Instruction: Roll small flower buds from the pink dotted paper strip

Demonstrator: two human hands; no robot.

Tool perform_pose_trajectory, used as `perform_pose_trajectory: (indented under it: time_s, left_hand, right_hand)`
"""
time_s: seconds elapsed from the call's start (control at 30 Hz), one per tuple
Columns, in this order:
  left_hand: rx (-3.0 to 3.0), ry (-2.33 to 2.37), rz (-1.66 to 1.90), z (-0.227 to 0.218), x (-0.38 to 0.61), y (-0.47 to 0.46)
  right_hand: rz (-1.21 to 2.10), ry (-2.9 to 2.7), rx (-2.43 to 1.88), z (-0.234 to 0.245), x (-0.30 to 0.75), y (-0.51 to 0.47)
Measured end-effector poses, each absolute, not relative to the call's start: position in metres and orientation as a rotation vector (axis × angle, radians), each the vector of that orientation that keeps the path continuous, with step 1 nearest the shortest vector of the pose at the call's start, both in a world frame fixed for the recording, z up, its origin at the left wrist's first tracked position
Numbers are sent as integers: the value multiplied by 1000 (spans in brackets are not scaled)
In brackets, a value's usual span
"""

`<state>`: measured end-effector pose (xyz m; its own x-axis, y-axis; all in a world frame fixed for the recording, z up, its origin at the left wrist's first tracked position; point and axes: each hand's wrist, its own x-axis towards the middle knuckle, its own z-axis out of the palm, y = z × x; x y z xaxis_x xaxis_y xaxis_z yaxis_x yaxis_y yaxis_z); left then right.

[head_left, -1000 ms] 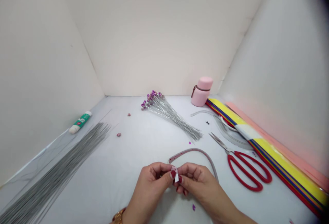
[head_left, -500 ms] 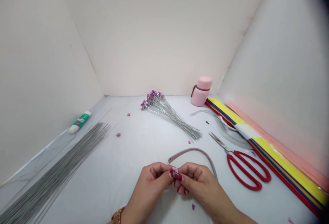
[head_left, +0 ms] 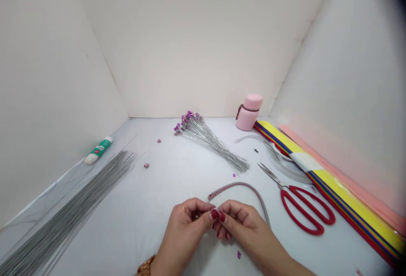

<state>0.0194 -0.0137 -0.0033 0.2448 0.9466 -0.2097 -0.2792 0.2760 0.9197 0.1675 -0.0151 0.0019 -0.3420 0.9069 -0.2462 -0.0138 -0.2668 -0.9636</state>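
My left hand (head_left: 190, 227) and my right hand (head_left: 242, 225) meet low in the middle, thumbs and fingertips pinched together. Between them is a tiny pale pink, shiny piece (head_left: 217, 209), mostly covered by the fingertips, so its exact kind is unclear. Just behind the hands a thin grey-pink strip (head_left: 244, 184) curves across the table and passes behind my right hand. A small purple scrap (head_left: 239, 255) lies below the right hand, and another purple scrap (head_left: 234, 175) lies farther back.
Red-handled scissors (head_left: 306, 208) lie at right beside stacked coloured strips (head_left: 333, 187). A pink flask (head_left: 247, 115) stands at the back. Wire stems with purple tips (head_left: 215, 143) lie mid-table. At left are grey wires (head_left: 79, 208), a glue stick (head_left: 99, 151) and two small pink pieces (head_left: 146, 165).
The fingertips have closed more tightly over the small piece, so less of it shows. Both hands stay in nearly the same place; the other things have not moved.
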Motion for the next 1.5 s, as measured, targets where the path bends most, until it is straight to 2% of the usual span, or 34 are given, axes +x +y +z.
perform_pose_trajectory:
  time_s: [0.23,0.5,0.83,1.07,1.27,1.5]
  left_hand:
    - [861,963,966,-1,20,-11]
    - [864,1001,972,2,20,-14]
    - [728,864,965,-8,20,-14]
    - [679,854,966,-9,20,-15]
    - [690,861,976,-9,21,-13]
    - [705,899,995,-3,22,-14]
  right_hand:
    - [1631,-1368,-1150,1,169,-17]
    - [1249,-1619,-1174,3,170,-22]
    - [1290,-1614,-1073,-3,170,-20]
    - [1162,-1700,-1118,-3,171,-19]
    - [1278,-1608,-1085,-3,169,-21]
    - [1256,-1630,-1124,-1,171,-21]
